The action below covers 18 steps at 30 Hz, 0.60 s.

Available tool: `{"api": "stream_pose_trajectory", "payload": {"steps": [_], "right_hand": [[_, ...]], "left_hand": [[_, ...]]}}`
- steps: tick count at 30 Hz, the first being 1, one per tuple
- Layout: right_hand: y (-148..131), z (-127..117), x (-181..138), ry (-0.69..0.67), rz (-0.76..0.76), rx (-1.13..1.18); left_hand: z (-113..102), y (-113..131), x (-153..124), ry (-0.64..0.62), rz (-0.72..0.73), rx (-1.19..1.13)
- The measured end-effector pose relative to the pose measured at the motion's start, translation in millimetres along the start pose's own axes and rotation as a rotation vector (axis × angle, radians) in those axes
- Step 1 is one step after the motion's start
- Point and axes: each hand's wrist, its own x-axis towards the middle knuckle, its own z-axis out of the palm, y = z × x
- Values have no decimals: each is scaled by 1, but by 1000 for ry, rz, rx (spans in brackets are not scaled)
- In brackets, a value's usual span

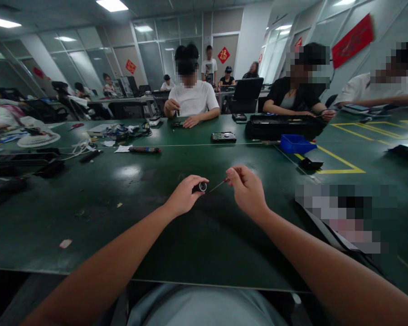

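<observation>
Over the middle of the green table (156, 240), my left hand (183, 195) is closed around a small black cylindrical part (200, 187). Its round end, with a pale ring, faces right. My right hand (247, 188) pinches the reddish handle of a thin screwdriver (219, 185). The metal shaft slants down and left, its tip a short gap away from the cylinder. The fingers of my left hand hide most of the part, and my right fingers cover much of the handle.
Across the table, a co-worker in a white shirt (193, 97) handles small parts. A hard drive (223, 136), a blue bin (296, 144) and a long black casing (282, 127) lie ahead. A dark cylindrical tool (144, 150) and cables sit left. A pixelated sheet (347, 222) lies right.
</observation>
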Motion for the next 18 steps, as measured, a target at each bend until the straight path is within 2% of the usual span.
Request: {"api": "stream_pose_trajectory", "payload": {"steps": [3,8,13,18], "right_hand": [[2,1,0,35,21,140],[7,6,-1,-44,25,178],[6,5,0,-48,23,112],[-1,-1,3,-17,12,-134]], "left_hand": [[0,-5,1,43,-38,-47],[3,-9,1,67,-34,-45],[2,-9,1,63,-17,-64],[2,-11,0,50,-23,-56]]}}
